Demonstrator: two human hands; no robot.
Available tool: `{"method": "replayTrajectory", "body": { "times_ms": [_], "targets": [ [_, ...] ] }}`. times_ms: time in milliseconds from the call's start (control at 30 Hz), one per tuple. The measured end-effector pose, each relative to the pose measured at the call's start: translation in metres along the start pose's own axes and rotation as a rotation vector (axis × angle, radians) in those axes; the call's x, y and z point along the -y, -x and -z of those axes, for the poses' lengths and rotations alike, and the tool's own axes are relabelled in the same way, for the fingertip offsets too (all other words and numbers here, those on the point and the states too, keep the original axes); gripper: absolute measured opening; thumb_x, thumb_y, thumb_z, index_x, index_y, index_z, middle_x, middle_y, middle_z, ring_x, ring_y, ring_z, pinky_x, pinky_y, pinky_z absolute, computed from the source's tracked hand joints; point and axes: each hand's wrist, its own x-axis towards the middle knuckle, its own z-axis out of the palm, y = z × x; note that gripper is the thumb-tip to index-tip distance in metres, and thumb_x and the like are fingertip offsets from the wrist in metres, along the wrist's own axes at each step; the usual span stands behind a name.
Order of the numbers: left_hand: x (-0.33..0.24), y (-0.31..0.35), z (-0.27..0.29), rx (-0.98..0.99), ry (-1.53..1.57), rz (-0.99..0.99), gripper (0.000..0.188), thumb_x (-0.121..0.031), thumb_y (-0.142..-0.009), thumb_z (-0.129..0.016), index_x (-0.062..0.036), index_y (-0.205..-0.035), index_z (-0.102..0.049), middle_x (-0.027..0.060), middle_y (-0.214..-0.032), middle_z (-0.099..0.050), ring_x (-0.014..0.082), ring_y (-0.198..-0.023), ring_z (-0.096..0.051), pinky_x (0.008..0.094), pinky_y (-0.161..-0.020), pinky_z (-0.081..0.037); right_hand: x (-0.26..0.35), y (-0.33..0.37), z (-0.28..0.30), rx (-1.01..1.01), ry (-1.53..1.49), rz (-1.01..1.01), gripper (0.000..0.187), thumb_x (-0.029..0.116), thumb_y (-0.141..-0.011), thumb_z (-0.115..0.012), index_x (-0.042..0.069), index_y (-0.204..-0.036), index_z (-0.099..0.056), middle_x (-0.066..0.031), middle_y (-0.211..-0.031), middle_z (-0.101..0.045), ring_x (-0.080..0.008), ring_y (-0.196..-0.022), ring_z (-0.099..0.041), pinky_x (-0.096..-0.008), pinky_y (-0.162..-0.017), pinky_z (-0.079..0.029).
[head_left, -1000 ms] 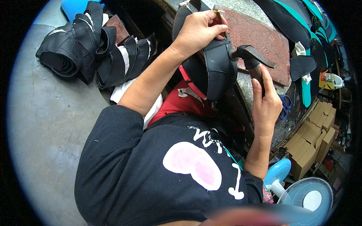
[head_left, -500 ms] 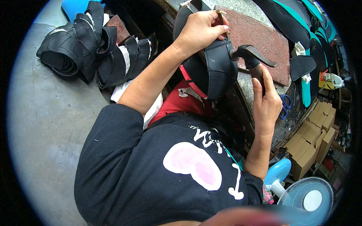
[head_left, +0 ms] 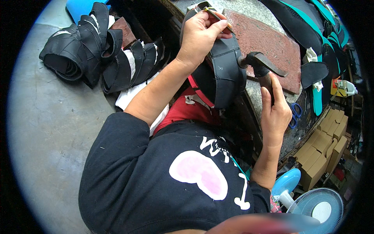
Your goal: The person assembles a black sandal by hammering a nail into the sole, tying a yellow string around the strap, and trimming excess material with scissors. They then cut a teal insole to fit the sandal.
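My left hand [head_left: 203, 37] is closed above the far end of a black shoe upper [head_left: 226, 74], pinching a thin dark rod with yellowish bits [head_left: 218, 16]; its exact kind is unclear. My right hand [head_left: 276, 109] wraps round the handle of a hammer [head_left: 260, 64]. The hammer's round face is beside the upper's right edge; whether it touches cannot be told. Stitched seams and a small pale mark show on the upper, which hangs over the bench's near edge above my lap. A red-edged strip [head_left: 200, 91] lies along its lower left side.
A reddish slab [head_left: 265, 46] lies on the grey stone bench top [head_left: 253, 87]. Blue-handled scissors [head_left: 295, 115] are right of my right hand. Black pieces with teal edging [head_left: 304, 23] lie farther right. Bundled black uppers [head_left: 74, 50] are at left; cardboard boxes [head_left: 319, 144] and a fan [head_left: 321, 210] at right.
My left hand has shifted slightly left, and the rod in its fingers has gone from nearly upright to slanted. My right hand and the hammer are nearly where they were.
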Motion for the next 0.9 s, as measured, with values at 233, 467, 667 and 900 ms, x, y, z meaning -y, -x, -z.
{"method": "replayTrajectory", "body": {
  "times_ms": [233,467,667,900],
  "targets": [
    [-0.004,0.002,0.004,0.241,-0.329,-0.026,0.011,-0.006,-0.092,-0.066,0.0004,-0.101,-0.066,0.006,-0.091,-0.068,0.0106,-0.082,-0.066,0.0237,-0.076,-0.057,-0.001,-0.001,-0.001,-0.008,-0.007,0.01,0.036,0.026,-0.094,-0.064,0.017,-0.128,-0.06,-0.0159,-0.097,-0.071,-0.0334,-0.082,-0.071,-0.0394,-0.068,-0.055],
    [-0.002,-0.002,0.003,0.253,-0.53,-0.033,0.011,-0.006,-0.092,-0.066,0.0013,-0.1,-0.067,0.0045,-0.086,-0.068,0.0088,-0.077,-0.066,0.021,-0.071,-0.056,-0.006,0.003,-0.002,0.0,-0.027,0.012,0.036,0.026,-0.094,-0.064,0.017,-0.128,-0.061,-0.0159,-0.097,-0.071,-0.0332,-0.083,-0.071,-0.0392,-0.069,-0.055],
    [0.0,-0.002,0.0,0.206,-0.502,0.006,0.013,-0.006,-0.092,-0.066,0.002,-0.101,-0.067,0.0061,-0.088,-0.069,0.0093,-0.077,-0.067,0.0205,-0.068,-0.056,-0.001,-0.002,0.0,0.009,-0.021,0.009,0.036,0.027,-0.094,-0.064,0.016,-0.128,-0.06,-0.0155,-0.099,-0.071,-0.0336,-0.085,-0.071,-0.0395,-0.069,-0.055],
    [-0.005,-0.001,-0.005,0.221,-0.727,-0.175,0.014,-0.009,-0.09,-0.068,0.0007,-0.1,-0.068,0.0089,-0.084,-0.071,0.0105,-0.072,-0.068,0.0239,-0.067,-0.055,-0.017,0.007,-0.006,0.018,-0.012,-0.017,0.037,0.029,-0.094,-0.063,0.017,-0.129,-0.061,-0.0148,-0.105,-0.071,-0.0328,-0.088,-0.071,-0.0391,-0.072,-0.055]
  ]
}}
